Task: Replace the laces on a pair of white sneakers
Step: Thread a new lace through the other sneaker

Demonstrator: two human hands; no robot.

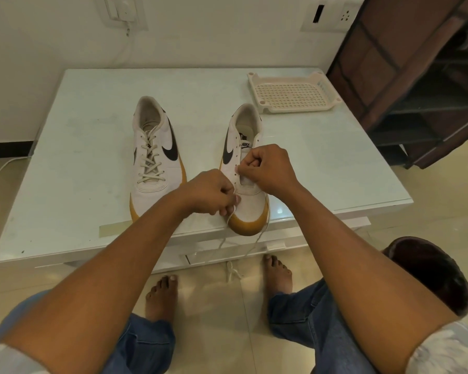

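Two white sneakers with black swooshes and tan soles stand on a white table [79, 157], toes toward me. The left sneaker [153, 155] is fully laced. The right sneaker [245, 168] has most of its eyelets bare. A white lace [229, 269] runs from that shoe's lowest eyelets over the table edge and hangs down to the floor. My left hand [210, 191] pinches the lace at the shoe's toe side. My right hand [268, 168] is curled over the shoe's eyelets and pinches the lace there.
A cream perforated plastic tray [289, 94] lies at the table's back right. A dark shelf unit [416, 76] stands to the right. My bare feet [162, 295] and knees are under the table's front edge; a dark round cushion [430, 271] is by my right arm.
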